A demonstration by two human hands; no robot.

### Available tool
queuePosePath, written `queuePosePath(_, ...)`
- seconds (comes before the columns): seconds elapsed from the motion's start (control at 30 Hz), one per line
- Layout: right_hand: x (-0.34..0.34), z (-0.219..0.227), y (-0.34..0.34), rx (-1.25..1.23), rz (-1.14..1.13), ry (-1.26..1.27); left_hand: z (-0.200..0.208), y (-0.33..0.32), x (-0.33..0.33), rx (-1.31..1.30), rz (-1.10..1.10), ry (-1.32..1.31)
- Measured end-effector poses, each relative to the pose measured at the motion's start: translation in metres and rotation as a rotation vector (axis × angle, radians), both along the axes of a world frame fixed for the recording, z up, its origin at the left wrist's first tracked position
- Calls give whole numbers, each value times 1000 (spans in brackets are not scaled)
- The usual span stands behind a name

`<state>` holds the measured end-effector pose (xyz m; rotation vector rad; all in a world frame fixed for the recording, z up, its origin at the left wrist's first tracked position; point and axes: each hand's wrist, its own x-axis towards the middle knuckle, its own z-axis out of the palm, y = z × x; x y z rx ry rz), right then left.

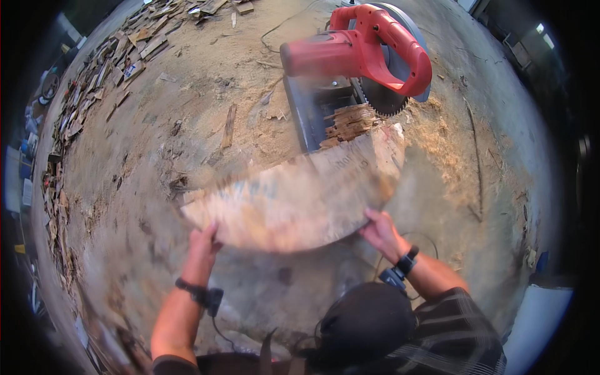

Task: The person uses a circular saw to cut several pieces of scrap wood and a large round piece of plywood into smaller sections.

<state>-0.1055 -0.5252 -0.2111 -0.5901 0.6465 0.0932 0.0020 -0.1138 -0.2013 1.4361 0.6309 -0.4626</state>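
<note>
A large half-round wooden board [281, 206], pale with faded marks and a jagged far edge, is held up between my hands and slightly blurred. My left hand [205, 236] grips its near left edge, thumb on top. On the near right edge, my right hand [379, 230] is closed in the same way. Just beyond the board stands a red chop saw [356, 53] with a toothed round blade [384, 97]. Splintered wood [353, 122] sits at the saw's dark metal base [303, 115], close to the board's far edge. The fingers under the board are hidden.
Scrap wood pieces [134, 62] lie heaped along the far left. Sawdust [447, 150] covers the floor right of the saw. A loose wood strip [229, 126] lies left of the saw, and a thin stick [475, 150] at the right. A cord [275, 28] runs behind the saw.
</note>
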Motion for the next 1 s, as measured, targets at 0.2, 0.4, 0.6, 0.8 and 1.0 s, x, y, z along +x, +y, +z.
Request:
queuePosePath(0.2, 14, -25, -27, -60, 188, 232, -9, -34, 7, 42, 165, 77)
queuePosePath(0.4, 18, -29, -35, -39, 386, 293, -15, -39, 24, 69, 487, -148)
queuePosePath(0.6, 14, -30, -38, 83, 343, 166, 24, -75, 39, 247, 753, -264)
queuePosePath(0.8, 35, -24, -43, 9, 398, 175, 21, -74, 56, 206, 759, -242)
queuePosePath(1.0, 51, 27, -67, -360, 723, 392, -17, -56, 56, 122, 852, -184)
